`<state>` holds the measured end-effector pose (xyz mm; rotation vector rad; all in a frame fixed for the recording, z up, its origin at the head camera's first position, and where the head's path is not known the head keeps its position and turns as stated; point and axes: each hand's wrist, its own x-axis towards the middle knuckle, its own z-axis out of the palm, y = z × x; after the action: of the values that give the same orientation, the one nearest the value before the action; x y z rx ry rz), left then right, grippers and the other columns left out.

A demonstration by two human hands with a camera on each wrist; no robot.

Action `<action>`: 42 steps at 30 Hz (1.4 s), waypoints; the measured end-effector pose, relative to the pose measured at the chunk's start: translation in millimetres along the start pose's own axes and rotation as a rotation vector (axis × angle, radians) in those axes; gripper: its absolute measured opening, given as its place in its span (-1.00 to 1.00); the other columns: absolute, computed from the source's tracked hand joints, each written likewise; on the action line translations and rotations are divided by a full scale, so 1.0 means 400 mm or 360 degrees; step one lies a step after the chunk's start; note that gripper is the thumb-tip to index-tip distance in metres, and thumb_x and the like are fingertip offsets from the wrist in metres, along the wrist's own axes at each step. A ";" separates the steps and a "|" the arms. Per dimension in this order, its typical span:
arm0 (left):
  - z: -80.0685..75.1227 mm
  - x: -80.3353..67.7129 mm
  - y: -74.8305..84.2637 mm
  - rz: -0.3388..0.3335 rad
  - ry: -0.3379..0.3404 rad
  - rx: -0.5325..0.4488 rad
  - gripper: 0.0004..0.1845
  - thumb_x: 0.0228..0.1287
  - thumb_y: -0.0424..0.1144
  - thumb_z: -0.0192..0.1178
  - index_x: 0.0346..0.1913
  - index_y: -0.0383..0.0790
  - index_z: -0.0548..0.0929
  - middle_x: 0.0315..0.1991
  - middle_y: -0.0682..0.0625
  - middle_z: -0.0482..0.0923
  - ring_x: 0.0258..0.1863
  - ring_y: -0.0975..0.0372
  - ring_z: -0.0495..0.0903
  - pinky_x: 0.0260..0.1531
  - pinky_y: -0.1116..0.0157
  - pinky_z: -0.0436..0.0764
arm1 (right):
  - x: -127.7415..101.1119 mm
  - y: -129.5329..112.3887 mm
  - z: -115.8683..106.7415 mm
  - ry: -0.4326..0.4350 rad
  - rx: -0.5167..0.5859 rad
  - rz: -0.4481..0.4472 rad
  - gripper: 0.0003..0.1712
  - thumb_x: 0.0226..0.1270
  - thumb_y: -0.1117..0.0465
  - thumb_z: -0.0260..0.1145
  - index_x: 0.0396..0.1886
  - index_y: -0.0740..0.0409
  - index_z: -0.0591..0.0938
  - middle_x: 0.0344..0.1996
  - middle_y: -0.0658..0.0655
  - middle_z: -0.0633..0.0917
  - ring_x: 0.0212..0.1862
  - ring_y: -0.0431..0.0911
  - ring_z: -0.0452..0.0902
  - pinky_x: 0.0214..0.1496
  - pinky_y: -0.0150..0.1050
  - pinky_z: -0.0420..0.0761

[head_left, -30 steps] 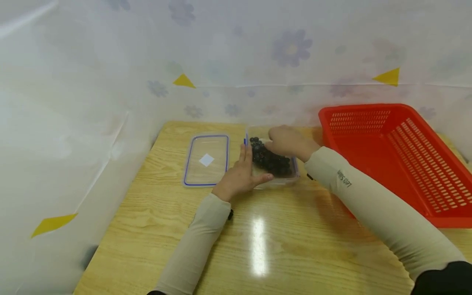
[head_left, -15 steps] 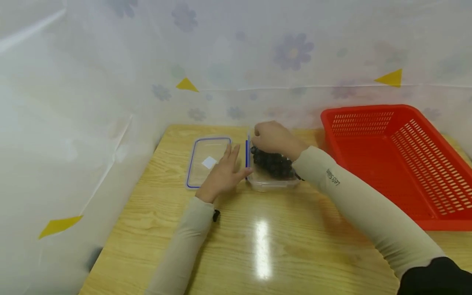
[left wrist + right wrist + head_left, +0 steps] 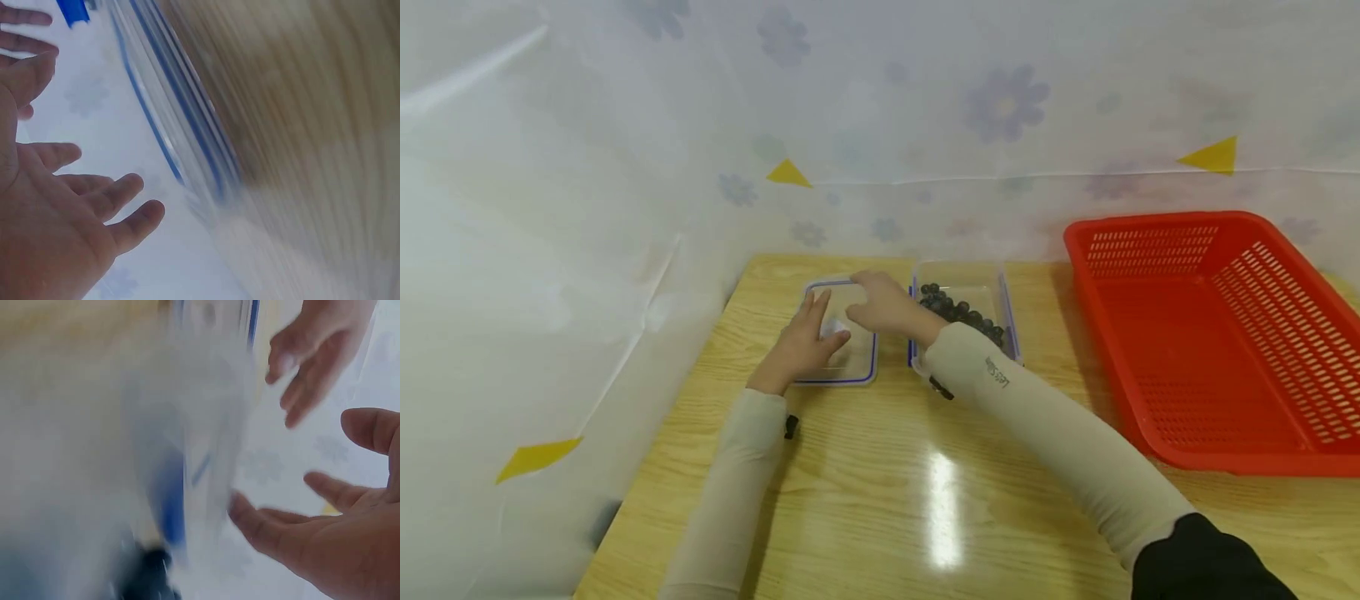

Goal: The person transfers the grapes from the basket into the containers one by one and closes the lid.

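A clear lid [image 3: 859, 357] with a blue rim lies flat on the wooden table [image 3: 925, 500]. To its right stands a clear container [image 3: 964, 276] holding dark berries [image 3: 962, 315]. My left hand [image 3: 801, 343] reaches over the lid's left side with its fingers straight. My right hand [image 3: 880, 304] hovers over the lid's far right corner, fingers relaxed. Spread fingers and nothing held show for the left hand [image 3: 69, 206] beside the blurred blue lid rim [image 3: 169, 134] in the left wrist view. The right hand [image 3: 350, 550] is likewise spread and facing the left hand [image 3: 319, 356].
A large red slotted basket [image 3: 1217, 333] sits on the right side of the table. A flower-printed white curtain [image 3: 925, 125] closes off the back and left. Bare wood lies in front, near my arms.
Both hands left the berry container and moved left to the lid. The right hand came off the berries; the left hand let go of the container's side.
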<state>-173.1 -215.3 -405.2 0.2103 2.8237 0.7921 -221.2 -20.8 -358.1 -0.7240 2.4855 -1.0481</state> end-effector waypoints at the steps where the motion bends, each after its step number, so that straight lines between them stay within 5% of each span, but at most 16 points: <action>1: -0.005 0.002 -0.009 -0.0021 0.0003 0.0018 -0.06 0.54 0.14 0.04 0.65 -0.11 -0.30 0.60 -0.32 -0.48 0.52 -0.30 -0.13 0.35 -0.37 -0.05 | 0.005 0.000 0.014 0.0006 0.0048 0.0022 -0.22 0.51 0.13 0.16 0.61 0.21 0.13 0.56 0.25 0.16 0.49 0.16 0.16 0.36 0.10 0.34; 2: -0.010 0.004 -0.017 -0.0048 0.0004 0.0035 -0.04 0.54 0.15 0.04 0.64 -0.11 -0.33 0.59 -0.33 -0.50 0.52 -0.30 -0.14 0.35 -0.38 -0.05 | 0.009 -0.001 0.026 0.0016 0.0089 0.0054 -0.19 0.50 0.12 0.16 0.63 0.18 0.08 0.58 0.26 0.10 0.57 0.18 -0.09 0.41 0.14 0.27; 4: -0.017 0.007 -0.032 -0.0106 0.0004 0.0062 0.00 0.53 0.18 0.03 0.63 -0.12 -0.39 0.58 -0.35 -0.55 0.51 -0.32 -0.15 0.33 -0.39 -0.02 | 0.014 -0.003 0.048 0.0029 0.0177 0.0139 -0.11 0.48 0.11 0.17 0.66 0.13 -0.02 0.60 0.32 -0.08 0.58 0.23 -0.27 0.44 0.21 0.19; 9: -0.022 0.017 -0.062 -0.0242 -0.0080 0.0087 0.06 0.51 0.28 -0.04 0.60 -0.19 -0.48 0.54 -0.41 -0.61 0.50 -0.35 -0.22 0.32 -0.41 -0.04 | 0.031 0.002 0.086 0.0066 0.0317 0.0393 0.04 0.42 0.07 0.21 0.67 0.03 -0.21 0.55 0.47 -0.35 0.56 0.32 -0.44 0.47 0.31 0.02; 14: -0.017 0.031 -0.075 -0.0255 -0.0170 0.0043 0.07 0.51 0.29 -0.09 0.57 -0.33 -0.47 0.56 -0.42 -0.49 0.54 -0.25 -0.34 0.38 -0.35 -0.15 | 0.045 0.009 0.099 0.0021 0.0384 0.0528 0.07 0.41 0.06 0.21 0.66 0.08 -0.25 0.56 0.46 -0.26 0.56 0.30 -0.45 0.48 0.28 0.00; 21: -0.013 0.042 -0.084 -0.0203 -0.0108 -0.0083 0.05 0.54 0.24 -0.08 0.57 -0.44 -0.39 0.57 -0.42 -0.38 0.56 -0.18 -0.30 0.47 -0.16 -0.16 | 0.048 0.017 0.082 0.0010 0.0424 0.0477 -0.01 0.43 0.07 0.17 0.66 0.15 -0.14 0.60 0.31 -0.05 0.58 0.21 -0.20 0.51 0.14 0.07; 29: -0.022 0.027 -0.080 -0.0250 -0.0080 -0.0391 -0.02 0.54 0.21 -0.04 0.62 -0.14 -0.41 0.62 -0.26 -0.28 0.55 -0.17 -0.16 0.47 -0.14 -0.08 | 0.046 0.017 0.063 0.0077 0.0701 0.0475 -0.04 0.39 0.16 0.20 0.65 0.17 -0.07 0.60 0.24 0.02 0.56 0.19 -0.04 0.52 0.07 0.08; 42: -0.052 0.017 -0.046 -0.0165 0.0080 -0.0475 -0.06 0.55 0.13 0.02 0.64 -0.12 -0.32 0.61 -0.24 -0.17 0.54 -0.17 -0.05 0.43 -0.16 0.06 | 0.039 0.001 0.022 0.0138 0.0856 0.0408 -0.04 0.39 0.19 0.19 0.66 0.09 -0.06 0.62 0.16 -0.05 0.58 0.14 -0.11 0.53 0.09 0.03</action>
<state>-186.1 -240.0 -398.7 -0.0019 2.6894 1.1917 -229.7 -34.3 -366.0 -0.1953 2.1284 -1.5691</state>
